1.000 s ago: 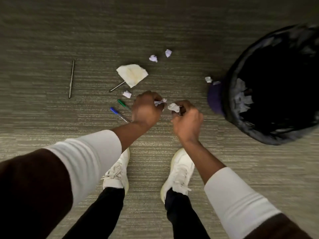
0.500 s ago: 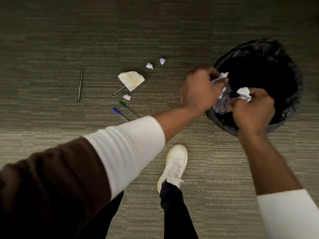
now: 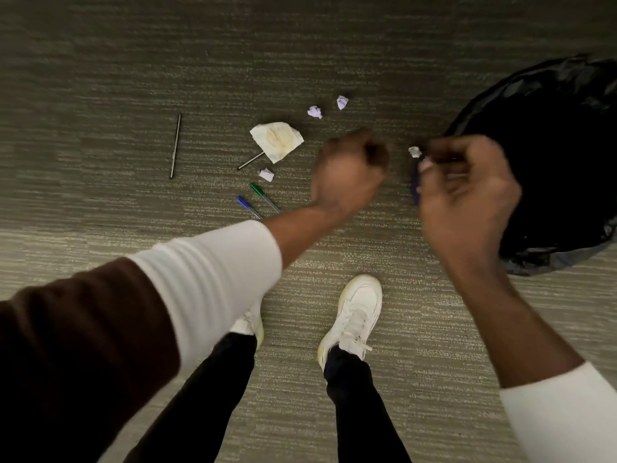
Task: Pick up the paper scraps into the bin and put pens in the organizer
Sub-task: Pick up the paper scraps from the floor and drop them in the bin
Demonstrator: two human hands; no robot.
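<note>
The bin (image 3: 547, 105) with a black liner stands on the carpet at the right. My left hand (image 3: 347, 177) hovers left of it, blurred, curled into a fist with no paper showing. Beside the bin's rim, my right hand (image 3: 467, 198) has loosely curled fingers and nothing visible in it. A small white scrap (image 3: 414, 151) lies between the hands. Further scraps (image 3: 315, 111), (image 3: 342, 102), (image 3: 266, 174) and a stained tissue (image 3: 277, 142) lie farther left. A green pen (image 3: 263, 195), a blue pen (image 3: 247, 205) and a dark pen (image 3: 176, 146) lie on the floor.
Another thin pen (image 3: 250, 161) pokes out from under the tissue. My white shoes (image 3: 359, 315), (image 3: 248, 324) stand on the grey-green carpet just below the hands. No organizer is in view.
Both hands carried scraps from the floor to over the bin. They have since come back left of the bin, and the scraps no longer show in them.
</note>
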